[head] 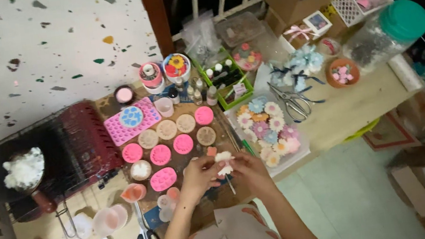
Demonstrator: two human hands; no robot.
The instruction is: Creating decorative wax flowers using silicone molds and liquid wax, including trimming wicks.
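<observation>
Speckled terrazzo wall behind, and a wooden table crammed with craft bits. Both hands meet at the near edge: left hand and right hand pinch a small white flower piece between fingertips, so I'd say it's mid-shaping; next it needs a gentle touch. Count: about five pink round moulds, four tan discs, two pairs of scissors, one tray of finished flowers.
</observation>
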